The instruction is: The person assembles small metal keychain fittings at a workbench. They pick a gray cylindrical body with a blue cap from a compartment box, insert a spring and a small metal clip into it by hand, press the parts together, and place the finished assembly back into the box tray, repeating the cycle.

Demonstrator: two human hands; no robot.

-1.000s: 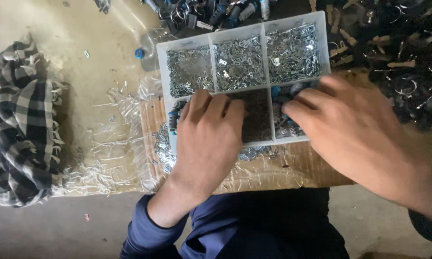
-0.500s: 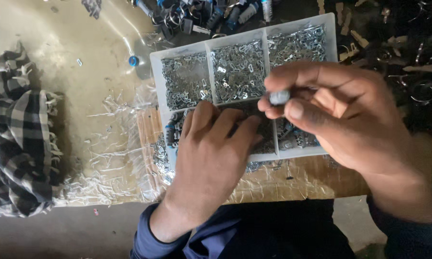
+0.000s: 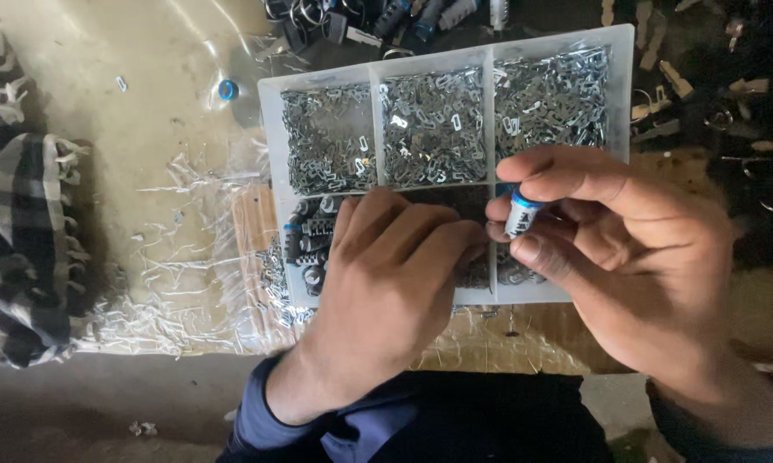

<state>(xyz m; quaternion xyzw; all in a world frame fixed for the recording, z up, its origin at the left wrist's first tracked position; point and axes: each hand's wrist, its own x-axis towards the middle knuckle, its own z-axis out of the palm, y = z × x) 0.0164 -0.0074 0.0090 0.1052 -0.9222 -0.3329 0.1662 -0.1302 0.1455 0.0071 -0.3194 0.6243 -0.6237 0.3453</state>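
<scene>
We worked over a worn, dusty tan surface [image 3: 146, 171] with a clear plastic divided box [image 3: 271, 154] set near its front edge, resting partly on a wooden board [image 3: 251, 227] and crinkled clear plastic sheet [image 3: 181, 266]. Our right hand [image 3: 627, 266] pinched a small grey cylinder with a blue cap [image 3: 520, 214] between thumb and forefinger, held just above the box's front right compartment. Our left hand [image 3: 386, 283] lay palm down with fingers curled into the front middle compartment; we could not tell whether they gripped anything. The three back compartments held heaps of small metal clips [image 3: 434, 124], and more cylinders [image 3: 311, 244] lay in the front left one. A black-and-white checked cloth [image 3: 18, 249] lay bunched at the left edge, and dark metal parts [image 3: 730, 86] crowded the back right corner.
</scene>
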